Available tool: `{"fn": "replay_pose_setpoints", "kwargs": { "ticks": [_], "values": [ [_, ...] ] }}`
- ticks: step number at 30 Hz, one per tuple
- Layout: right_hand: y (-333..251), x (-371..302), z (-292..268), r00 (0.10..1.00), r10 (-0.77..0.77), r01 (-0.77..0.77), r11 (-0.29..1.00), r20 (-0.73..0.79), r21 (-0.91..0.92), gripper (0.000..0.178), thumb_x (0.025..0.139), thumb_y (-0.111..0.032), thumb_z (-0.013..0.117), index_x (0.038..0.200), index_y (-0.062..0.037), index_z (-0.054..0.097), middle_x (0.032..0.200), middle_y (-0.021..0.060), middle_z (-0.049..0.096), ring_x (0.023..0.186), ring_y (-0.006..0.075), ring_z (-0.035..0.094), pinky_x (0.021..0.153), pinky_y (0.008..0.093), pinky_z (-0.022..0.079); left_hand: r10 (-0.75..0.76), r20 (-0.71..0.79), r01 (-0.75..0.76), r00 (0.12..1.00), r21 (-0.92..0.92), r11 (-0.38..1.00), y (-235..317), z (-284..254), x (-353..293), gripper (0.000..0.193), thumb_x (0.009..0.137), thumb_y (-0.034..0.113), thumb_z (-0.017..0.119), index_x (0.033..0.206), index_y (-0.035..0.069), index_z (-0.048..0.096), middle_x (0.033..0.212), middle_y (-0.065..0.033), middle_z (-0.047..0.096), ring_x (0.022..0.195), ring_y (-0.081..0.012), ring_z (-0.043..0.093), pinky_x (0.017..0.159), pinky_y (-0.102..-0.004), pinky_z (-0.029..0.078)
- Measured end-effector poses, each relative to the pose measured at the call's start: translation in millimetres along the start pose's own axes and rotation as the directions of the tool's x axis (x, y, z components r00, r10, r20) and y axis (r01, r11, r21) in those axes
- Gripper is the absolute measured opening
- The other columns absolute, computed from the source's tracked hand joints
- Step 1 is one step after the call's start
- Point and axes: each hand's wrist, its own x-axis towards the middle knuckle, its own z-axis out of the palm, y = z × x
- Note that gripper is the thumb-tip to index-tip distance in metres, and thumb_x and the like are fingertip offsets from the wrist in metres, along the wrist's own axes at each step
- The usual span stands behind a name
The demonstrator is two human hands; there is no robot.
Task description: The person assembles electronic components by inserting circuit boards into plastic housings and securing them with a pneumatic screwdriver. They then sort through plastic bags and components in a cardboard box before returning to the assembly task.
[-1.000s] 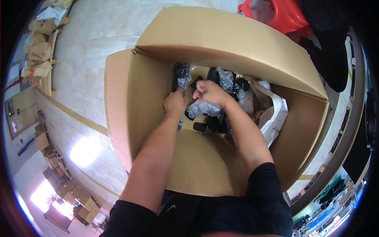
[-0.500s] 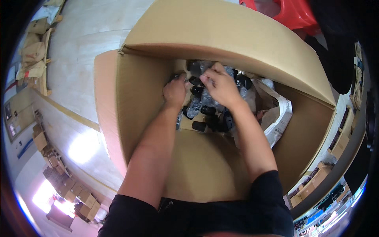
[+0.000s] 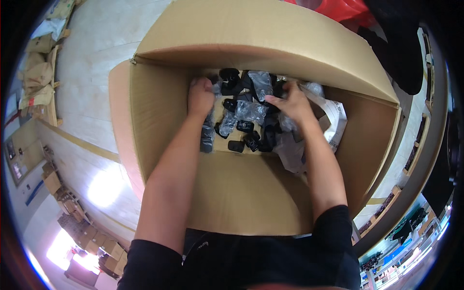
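Both my arms reach down into a deep cardboard box (image 3: 241,193). My left hand (image 3: 200,99) is at the inner left wall with its fingers curled; what they hold, if anything, is hidden. Below it lies a long dark piece in clear plastic (image 3: 207,133). On the right, my right hand (image 3: 292,102) has thumb and fingers apart over the pile, near a clear plastic-wrapped piece (image 3: 261,84). Several small black parts (image 3: 245,126) lie loose on the box bottom, among them another plastic-wrapped piece (image 3: 251,112). The kind of these parts cannot be made out.
A white printed paper or plastic bag (image 3: 334,123) stands inside the box at the right. The box's far flap (image 3: 261,29) and left flap (image 3: 121,116) are folded outward. Beyond the far flap is a red plastic object (image 3: 345,9). Stacked cartons (image 3: 89,232) stand along the left.
My right hand has moved right and its fingers have spread from a closed grip. My left hand has shifted left to the wall. More of the black parts and wrapped pieces now show between them.
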Motion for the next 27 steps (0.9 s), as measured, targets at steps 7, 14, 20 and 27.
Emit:
{"fn": "replay_pose_setpoints", "kwargs": {
  "ticks": [7, 14, 20, 27],
  "values": [
    [7, 8, 47, 0.951, -0.242, 0.217, 0.966, -0.194, -0.144, 0.027, 0.081, -0.032, 0.078, 0.089, -0.0074, 0.070, 0.104, 0.0145, 0.066, 0.090, 0.0381, 0.068, 0.079, 0.0458, 0.055, -0.438, 0.239, 0.450, 0.867, -0.753, 0.480, 35, -10, -18, 0.008, 0.095, 0.007, 0.056, 0.093, 0.006, 0.064, 0.088, -0.0035, 0.060, 0.087, -0.0179, 0.058, 0.080, -0.0325, 0.048],
    [19, 8, -16, 0.870, -0.415, 0.351, 0.900, 0.266, 0.256, 0.014, 0.074, -0.004, 0.062, 0.063, -0.0024, 0.054, 0.072, 0.0109, 0.056, 0.066, 0.0176, 0.055, 0.060, 0.0285, 0.042, -0.317, 0.521, 0.536, 0.793, -0.843, -0.043, 31, -30, -20, 0.012, 0.102, 0.012, 0.050, 0.107, 0.008, 0.060, 0.102, -0.0047, 0.063, 0.095, -0.0222, 0.062, 0.085, -0.0376, 0.052],
    [20, -17, 10, 0.945, -0.177, 0.214, 0.971, 0.274, -0.111, 0.030, 0.086, -0.034, 0.064, 0.102, -0.0095, 0.065, 0.090, 0.0211, 0.072, 0.093, 0.0390, 0.070, 0.080, 0.0536, 0.053, -0.173, 0.693, 0.649, 0.700, -0.718, -0.253, 43, -37, -22, 0.016, 0.105, 0.017, 0.044, 0.111, 0.009, 0.057, 0.108, -0.0103, 0.063, 0.101, -0.0316, 0.062, 0.088, -0.0499, 0.054],
    [19, -29, 65, 0.959, -0.091, 0.187, 0.917, 0.269, -0.354, 0.034, 0.089, -0.043, 0.068, 0.099, -0.0110, 0.074, 0.096, 0.0178, 0.074, 0.090, 0.0403, 0.071, 0.081, 0.0470, 0.057, 0.047, 0.768, 0.726, 0.639, -0.582, -0.366, 39, -38, -29, 0.040, 0.101, 0.028, 0.045, 0.129, 0.001, 0.056, 0.125, -0.0232, 0.064, 0.113, -0.0431, 0.062, 0.101, -0.0570, 0.049]
  ]
}}
